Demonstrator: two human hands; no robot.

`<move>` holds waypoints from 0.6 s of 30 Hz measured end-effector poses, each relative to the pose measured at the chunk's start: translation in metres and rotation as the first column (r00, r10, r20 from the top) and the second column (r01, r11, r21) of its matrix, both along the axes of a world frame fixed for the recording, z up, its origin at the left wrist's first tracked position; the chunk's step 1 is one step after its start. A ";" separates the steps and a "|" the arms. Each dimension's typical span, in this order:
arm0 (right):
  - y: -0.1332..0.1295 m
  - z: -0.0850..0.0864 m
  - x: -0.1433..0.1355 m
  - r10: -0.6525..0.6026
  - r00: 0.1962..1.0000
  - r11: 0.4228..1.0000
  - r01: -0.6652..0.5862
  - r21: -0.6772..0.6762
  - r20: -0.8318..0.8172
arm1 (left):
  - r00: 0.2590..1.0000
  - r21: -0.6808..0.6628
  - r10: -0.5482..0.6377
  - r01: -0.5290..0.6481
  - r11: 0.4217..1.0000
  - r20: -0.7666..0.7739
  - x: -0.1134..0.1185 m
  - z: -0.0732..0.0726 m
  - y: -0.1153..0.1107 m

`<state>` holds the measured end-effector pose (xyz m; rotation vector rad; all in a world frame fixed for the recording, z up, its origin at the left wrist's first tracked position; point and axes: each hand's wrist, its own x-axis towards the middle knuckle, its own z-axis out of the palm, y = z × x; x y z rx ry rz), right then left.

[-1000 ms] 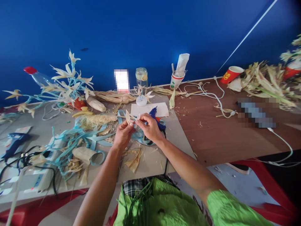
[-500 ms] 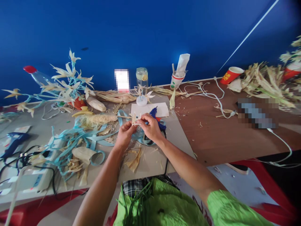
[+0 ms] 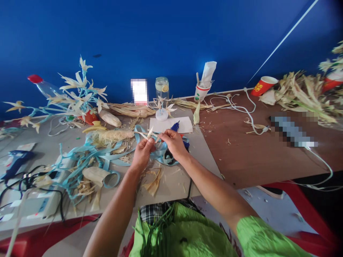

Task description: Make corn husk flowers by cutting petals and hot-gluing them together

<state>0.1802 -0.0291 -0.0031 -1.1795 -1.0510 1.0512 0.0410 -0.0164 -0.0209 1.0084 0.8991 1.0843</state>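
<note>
Pinched in my left hand [image 3: 143, 150] is a small flower of pale corn husk [image 3: 150, 133], its pointed petals fanning out above the thumb. My right hand [image 3: 173, 142] is just right of it, thumb and forefinger closed on a thin husk strip [image 3: 157, 138] beside the flower. Whether that strip is joined to the flower I cannot tell. Behind my right hand lies a blue glue gun [image 3: 175, 126], partly hidden. Light blue ribbon [image 3: 128, 163] winds under and left of my hands. A white round base with husk flowers [image 3: 161, 114] stands just beyond them.
At the left are a blue-stemmed husk flower arrangement [image 3: 77, 89], another glue gun [image 3: 16, 160], dark cables and a power strip [image 3: 50, 205]. A glass jar [image 3: 162, 87] and paper cups [image 3: 202, 91] line the wall. A phone [image 3: 292, 131] with a white cable lies right.
My hands have moved slightly apart. The husk petals in my left hand now spread out and point upward, while my right fingers have drawn back a little to the right.
</note>
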 end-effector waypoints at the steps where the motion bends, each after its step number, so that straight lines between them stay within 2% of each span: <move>1: 0.000 0.000 0.001 0.000 1.000 1.000 0.000 0.006 0.006 | 0.999 -0.008 0.019 -0.019 1.000 0.039 0.000 0.002 0.000; 4: 0.000 0.002 0.004 0.068 0.997 0.998 -0.069 0.013 0.046 | 0.989 -0.041 0.045 -0.040 0.998 0.143 0.000 0.007 0.001; 8: -0.004 0.006 0.001 0.221 0.931 0.971 -0.238 0.023 0.291 | 0.979 -0.072 0.003 0.012 0.997 0.202 -0.002 0.010 0.002; 10: -0.006 0.008 -0.001 0.242 0.879 0.960 -0.278 0.029 0.412 | 0.979 -0.068 -0.020 0.035 0.997 0.202 -0.001 0.010 0.002; 13: -0.008 0.009 -0.003 0.250 0.829 0.954 -0.299 0.019 0.500 | 0.983 -0.088 -0.025 0.042 0.995 0.183 -0.001 0.011 0.001; 18: -0.008 0.007 -0.002 0.230 0.836 0.956 -0.291 0.046 0.498 | 0.983 -0.144 0.057 -0.031 0.989 0.177 -0.002 0.014 0.002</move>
